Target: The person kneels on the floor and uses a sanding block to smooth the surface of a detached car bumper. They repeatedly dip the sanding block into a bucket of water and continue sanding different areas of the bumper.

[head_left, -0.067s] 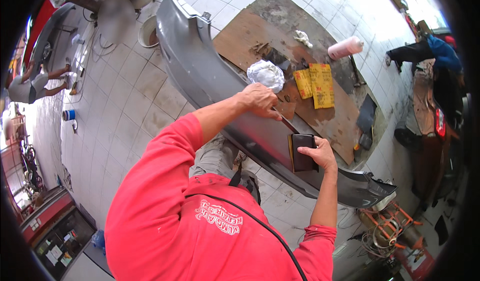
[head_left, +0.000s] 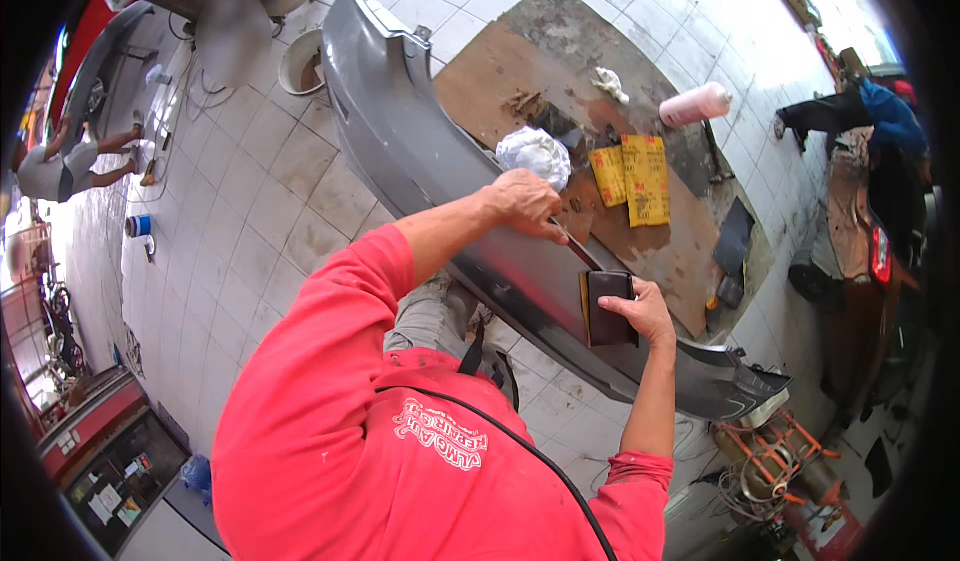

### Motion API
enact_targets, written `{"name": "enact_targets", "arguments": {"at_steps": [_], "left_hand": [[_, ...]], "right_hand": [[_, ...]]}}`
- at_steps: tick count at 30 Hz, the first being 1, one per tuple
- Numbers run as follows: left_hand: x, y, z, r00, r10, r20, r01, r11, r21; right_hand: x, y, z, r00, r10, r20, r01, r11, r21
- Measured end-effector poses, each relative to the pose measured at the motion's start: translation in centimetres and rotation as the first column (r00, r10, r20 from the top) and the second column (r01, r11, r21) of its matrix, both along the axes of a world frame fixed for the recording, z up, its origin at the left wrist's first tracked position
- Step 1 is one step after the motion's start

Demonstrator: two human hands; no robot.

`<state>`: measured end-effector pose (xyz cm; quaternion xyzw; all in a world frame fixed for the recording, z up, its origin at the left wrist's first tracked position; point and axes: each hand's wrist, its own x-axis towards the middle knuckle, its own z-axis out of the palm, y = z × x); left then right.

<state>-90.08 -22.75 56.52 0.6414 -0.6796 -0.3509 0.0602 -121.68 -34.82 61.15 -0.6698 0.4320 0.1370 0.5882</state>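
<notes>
A long grey car bumper slants across in front of me, from upper left to lower right. My left hand is closed over its far edge, fingers hooked along the rim. In my right hand is a dark sanding block, held between thumb and fingers. A yellowish strip shows along the block's left side. The block's underside lies against the bumper's face and is hidden. Just beyond my left hand rests a crumpled white cloth.
Past the bumper, a stained brown board carries yellow sandpaper sheets, a pink bottle and a small white rag. A bucket stands at upper left. Other people are at far left and right. Orange-framed equipment sits lower right.
The view has shifted slightly, so most things appear a little further right. Both hands keep nearly the same places on the bumper and the block.
</notes>
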Motion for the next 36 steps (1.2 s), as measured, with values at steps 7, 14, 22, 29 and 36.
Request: {"name": "enact_targets", "arguments": {"at_steps": [7, 14, 22, 29, 36], "left_hand": [[2.1, -6.8, -6.5, 0.997, -0.078, 0.011, 0.077, 0.996, 0.051], [1.6, -7.7, -13.7, 0.999, -0.03, -0.033, 0.032, 0.996, 0.079], [-0.5, -8.1, -16.3, 0.989, -0.142, 0.043, 0.137, 0.986, 0.097], [-2.4, -6.8, -16.7, 0.993, -0.106, 0.043, 0.11, 0.99, -0.085], [-4.6, -6.1, -14.9, 0.99, -0.131, 0.048, 0.13, 0.991, 0.022]], "right_hand": [[1.6, -5.6, -5.6, 0.994, 0.035, -0.101, -0.038, 0.999, -0.033], [1.9, -6.5, -11.2, 0.948, 0.079, -0.308, -0.116, 0.988, -0.102], [-1.7, -2.9, -15.2, 0.957, 0.084, -0.277, -0.21, 0.859, -0.467], [-2.2, 3.5, -11.1, 0.936, -0.346, -0.07, 0.271, 0.832, -0.484], [-5.8, 12.8, -12.3, 0.607, -0.785, -0.123, 0.786, 0.616, -0.058]]}}
